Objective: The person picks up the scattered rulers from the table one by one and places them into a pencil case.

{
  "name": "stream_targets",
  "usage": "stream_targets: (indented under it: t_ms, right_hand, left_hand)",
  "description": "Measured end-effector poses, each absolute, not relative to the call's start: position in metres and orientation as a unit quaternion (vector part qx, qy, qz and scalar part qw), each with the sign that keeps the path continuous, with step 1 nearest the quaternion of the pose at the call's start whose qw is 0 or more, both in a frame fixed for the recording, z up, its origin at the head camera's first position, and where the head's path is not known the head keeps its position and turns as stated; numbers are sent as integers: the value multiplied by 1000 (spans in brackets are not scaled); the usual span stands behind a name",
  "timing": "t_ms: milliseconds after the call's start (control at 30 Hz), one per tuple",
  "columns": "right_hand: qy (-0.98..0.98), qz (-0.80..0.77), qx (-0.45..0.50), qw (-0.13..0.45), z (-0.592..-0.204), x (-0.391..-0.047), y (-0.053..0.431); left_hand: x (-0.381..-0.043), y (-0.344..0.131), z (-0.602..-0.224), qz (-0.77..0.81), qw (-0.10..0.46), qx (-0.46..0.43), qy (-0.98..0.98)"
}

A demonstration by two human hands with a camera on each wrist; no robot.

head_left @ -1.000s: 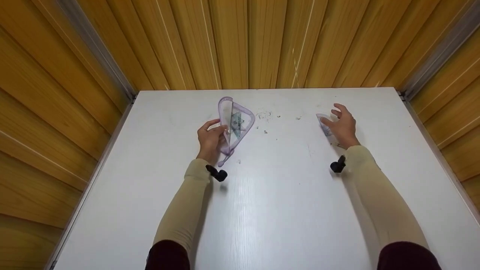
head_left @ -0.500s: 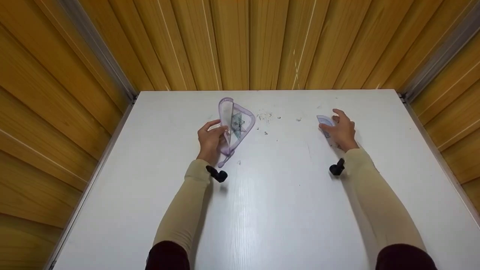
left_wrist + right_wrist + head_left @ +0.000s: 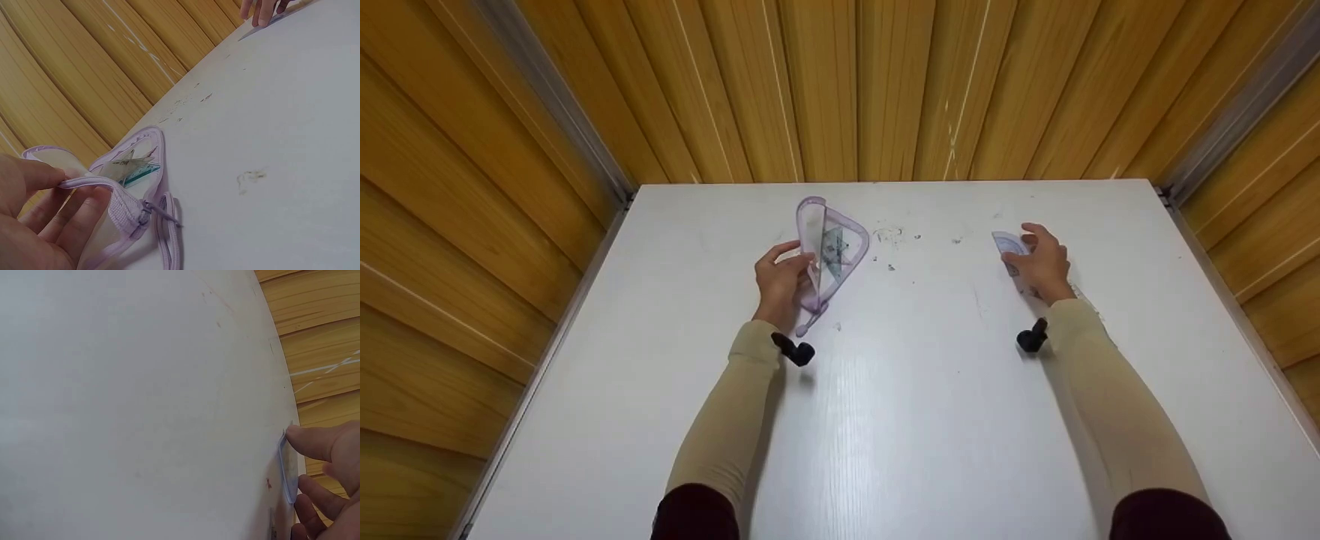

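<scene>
- The right hand (image 3: 1044, 264) now pinches the protractor (image 3: 1009, 242), thumb on one end and fingers against the other, as the right wrist view shows. A second ago these fingers stand spread higher; they have since come down and drawn in.
- For the work, that looks like a passage from reaching to holding: the protractor appears secured, though I cannot tell whether it is fully off the desk (image 3: 915, 420).
- The left hand (image 3: 782, 283) grasps the near side of the pouch (image 3: 864, 237), thumb over the edge and fingers behind. It has hardly moved over the last second, which seems to make it the steady side of the job.
- The pouch leans on the left-centre part of the desk, its mouth parted by that grasp; its strap (image 3: 804, 328) trails toward the person.
- Inside the pouch lies a green set square (image 3: 142, 175), with other clear pieces too overlapped to sort out.
- The protractor is well apart from the pouch, on the right of the desk toward the far edge, tilted within the right hand. Its bluish rim shows between thumb and fingers.
- Beneath the right hand, a thin strip (image 3: 272, 526) shows on the desk; too little is visible to say what it is.
- Farther out, dark stains (image 3: 889, 235) mark the desk between the hands, and a wood-patterned wall (image 3: 885, 90) stands behind.
</scene>
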State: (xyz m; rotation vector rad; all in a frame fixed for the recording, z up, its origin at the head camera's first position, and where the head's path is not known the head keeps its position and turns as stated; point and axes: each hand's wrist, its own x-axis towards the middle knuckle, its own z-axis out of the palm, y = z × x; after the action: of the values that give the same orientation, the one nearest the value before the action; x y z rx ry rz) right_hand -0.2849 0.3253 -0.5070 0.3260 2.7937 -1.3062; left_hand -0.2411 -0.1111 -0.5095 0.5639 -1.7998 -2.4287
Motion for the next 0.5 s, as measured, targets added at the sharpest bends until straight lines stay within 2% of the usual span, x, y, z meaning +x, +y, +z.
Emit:
stream_targets:
  t_ms: [500]
  right_hand:
    - [911,-403,87,2,-510,-287,325]
  left_hand:
    - [-240,-112,-512,-768,32,181,-614]
